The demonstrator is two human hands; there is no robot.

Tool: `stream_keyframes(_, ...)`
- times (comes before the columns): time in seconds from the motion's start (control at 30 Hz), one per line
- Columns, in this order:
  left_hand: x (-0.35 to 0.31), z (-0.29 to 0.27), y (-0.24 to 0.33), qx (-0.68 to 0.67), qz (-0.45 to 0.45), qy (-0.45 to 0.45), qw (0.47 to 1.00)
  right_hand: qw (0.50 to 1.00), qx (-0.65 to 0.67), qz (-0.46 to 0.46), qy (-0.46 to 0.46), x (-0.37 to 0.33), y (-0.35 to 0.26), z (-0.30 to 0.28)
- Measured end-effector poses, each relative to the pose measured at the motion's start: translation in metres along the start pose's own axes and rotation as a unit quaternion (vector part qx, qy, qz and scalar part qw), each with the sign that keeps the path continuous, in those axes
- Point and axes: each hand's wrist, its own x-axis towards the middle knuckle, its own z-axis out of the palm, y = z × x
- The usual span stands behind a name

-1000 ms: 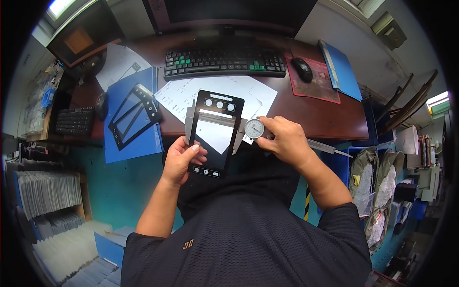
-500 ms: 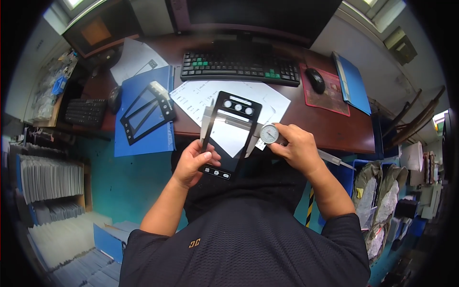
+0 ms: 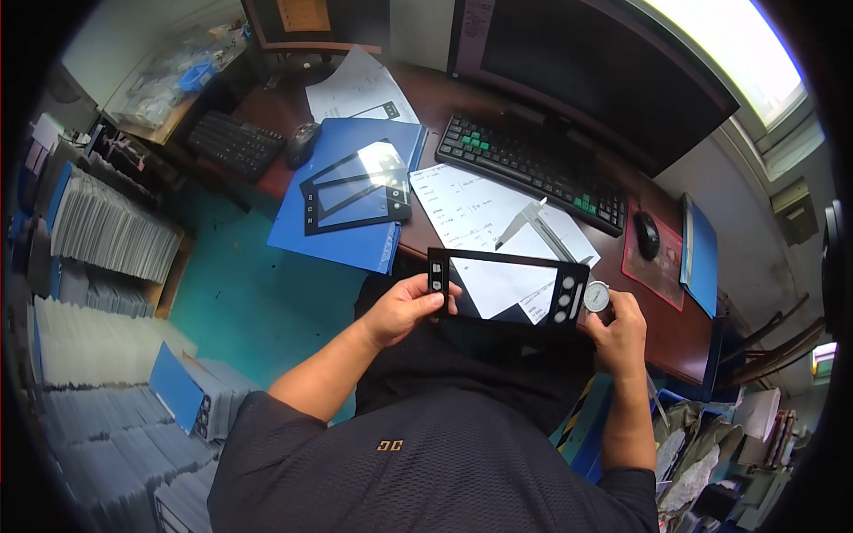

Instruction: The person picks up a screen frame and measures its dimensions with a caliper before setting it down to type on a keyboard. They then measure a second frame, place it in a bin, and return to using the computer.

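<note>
My left hand (image 3: 407, 309) grips one short end of a flat panel (image 3: 506, 286) with a clear window and a black border; thumb on top, fingers under it. The panel is held lengthwise above my lap. My right hand (image 3: 622, 330) is closed around a dial caliper, its round white dial (image 3: 597, 297) beside the panel's other end. The caliper's metal jaws (image 3: 524, 224) point away from me over the written sheet (image 3: 462, 204), beyond the panel's far edge. Part of the caliper is hidden behind the panel's corner.
Two similar black-bordered panels (image 3: 360, 213) lie overlapped on a blue folder (image 3: 333, 244) at the left. Behind are a keyboard (image 3: 533, 173) and a monitor (image 3: 595, 80). A mouse (image 3: 647, 233) sits on a red mat at the right. Racks of stacked sheets (image 3: 115, 240) stand far left.
The panel has turned from near upright to sideways. The caliper jaws, earlier across its width, now show beyond its far edge. The whole view has rotated, shifting the desk.
</note>
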Motion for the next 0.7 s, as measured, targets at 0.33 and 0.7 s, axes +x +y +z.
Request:
stream_keyframes(0.33,0.026,-0.009,0.019,-0.095,-0.095,0.081,0.988,0.993,0.004,-0.088,-0.077,-0.01,-0.027,0.004)
stream_keyframes(0.7,0.036,-0.019,0.039,-0.101,-0.041,0.085,0.99,0.991,-0.018,-0.117,-0.056,-0.02,-0.006,-0.001)
